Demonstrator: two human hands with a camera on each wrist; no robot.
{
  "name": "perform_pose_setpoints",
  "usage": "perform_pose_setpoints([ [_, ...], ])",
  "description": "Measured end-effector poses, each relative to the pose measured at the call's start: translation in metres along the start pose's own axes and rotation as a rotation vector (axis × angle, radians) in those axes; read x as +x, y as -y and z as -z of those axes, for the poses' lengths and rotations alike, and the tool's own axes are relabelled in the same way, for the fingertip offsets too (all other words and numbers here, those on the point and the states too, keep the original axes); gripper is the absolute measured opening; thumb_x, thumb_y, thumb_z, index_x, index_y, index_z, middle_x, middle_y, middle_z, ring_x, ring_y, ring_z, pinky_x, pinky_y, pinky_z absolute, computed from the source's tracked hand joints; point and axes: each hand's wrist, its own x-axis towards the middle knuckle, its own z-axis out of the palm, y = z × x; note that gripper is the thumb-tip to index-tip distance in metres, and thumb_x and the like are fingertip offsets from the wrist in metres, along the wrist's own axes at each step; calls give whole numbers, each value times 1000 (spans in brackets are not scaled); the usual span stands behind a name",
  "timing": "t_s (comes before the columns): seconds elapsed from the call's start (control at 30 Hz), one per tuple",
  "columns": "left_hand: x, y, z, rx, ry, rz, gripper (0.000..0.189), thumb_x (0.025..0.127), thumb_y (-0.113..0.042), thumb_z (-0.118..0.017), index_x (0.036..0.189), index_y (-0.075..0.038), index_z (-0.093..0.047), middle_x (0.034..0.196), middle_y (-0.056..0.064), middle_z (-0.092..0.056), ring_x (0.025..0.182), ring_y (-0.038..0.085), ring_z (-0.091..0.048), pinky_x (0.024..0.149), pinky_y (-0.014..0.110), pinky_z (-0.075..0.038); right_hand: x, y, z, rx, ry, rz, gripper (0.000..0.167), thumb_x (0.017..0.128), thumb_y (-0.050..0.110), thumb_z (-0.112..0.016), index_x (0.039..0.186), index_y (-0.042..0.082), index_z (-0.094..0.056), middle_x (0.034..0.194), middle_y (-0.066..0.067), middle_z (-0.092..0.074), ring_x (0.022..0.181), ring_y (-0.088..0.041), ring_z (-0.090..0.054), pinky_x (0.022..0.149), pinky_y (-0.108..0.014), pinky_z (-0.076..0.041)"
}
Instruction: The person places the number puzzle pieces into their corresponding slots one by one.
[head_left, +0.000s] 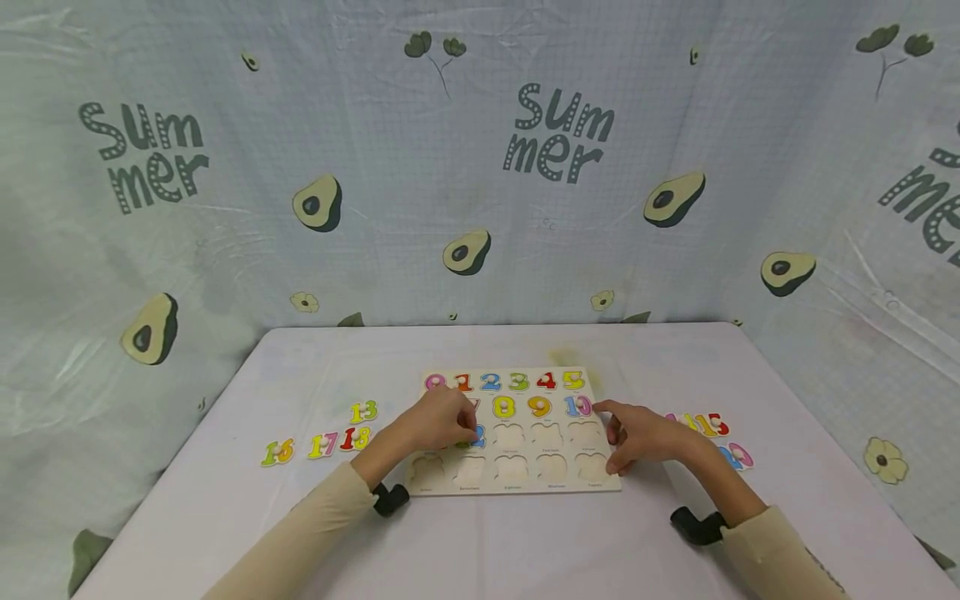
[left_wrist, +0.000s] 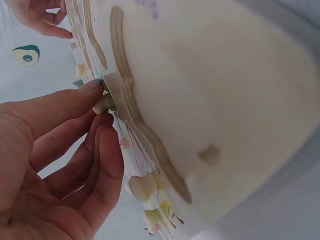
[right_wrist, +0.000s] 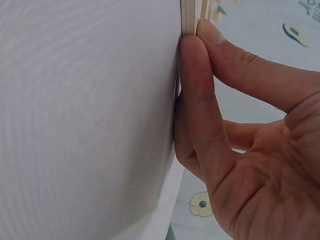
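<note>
My left hand (head_left: 442, 419) is over the left part of a wooden number puzzle board (head_left: 525, 489). Its thumb and a finger pinch the knob of a number piece (head_left: 480, 436) with a blue 2, at the third row; the hand partly hides this piece. The left wrist view shows the pale knob (left_wrist: 104, 103) between the fingertips. My right hand (head_left: 647, 433) is at the board's right edge, thumb by the lower corner, index finger beside the pink and blue 10 (head_left: 578, 406). In the right wrist view, thumb and finger hold the board's edge (right_wrist: 188, 17).
Left of the board lie loose pieces 13 (head_left: 363, 411), 16 (head_left: 277, 452), 17 (head_left: 322, 445) and 18 (head_left: 356, 438). More pieces, including a red-and-yellow 15 (head_left: 712, 424) and one ending in a pink 0 (head_left: 740, 456), lie beyond my right wrist. A patterned curtain (head_left: 375, 125) hangs behind the table.
</note>
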Motion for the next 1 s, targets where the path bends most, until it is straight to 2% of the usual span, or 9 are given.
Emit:
perform_pose_setpoints([
  [0.17, 0, -1, 0, 12, -1, -2, 11, 88, -14, -82, 78, -11, -77, 69, -7, -68, 68, 7, -55, 62, 22, -47, 1, -1, 0, -1, -1, -3, 93, 77, 9, -89, 153, -1, -38, 99, -10, -55, 81, -20, -58, 73, -32, -53],
  [0.5, 1, -2, -3, 40, -3, 39, 14, 88, -16, -81, 76, -14, -75, 69, -7, -63, 68, 9, -54, 63, 24, -47, 1, 0, -1, -3, -3, -17, 94, 76, 11, -90, 153, -1, -38, 98, -10, -55, 81, -20, -59, 73, -31, -53],
  [0.87, -4, -8, -1, 157, -18, 61, 4, 89, -20, -79, 87, -18, -77, 78, -9, -65, 75, 6, -56, 66, 29, -49, 0, 1, 1, 10, 2, -6, 94, 76, 11, -89, 154, -1, -37, 99, -10, -55, 81, -20, -58, 72, -30, -53],
  [1.0, -5, -9, 0, 170, -32, 64, 7, 90, -23, -77, 94, -17, -77, 84, -8, -68, 79, 7, -59, 69, 32, -51, 0, 0, 0, 10, -6, -12, 94, 76, 10, -89, 154, -1, -37, 99, -10, -55, 80, -20, -58, 72, -31, -53],
])
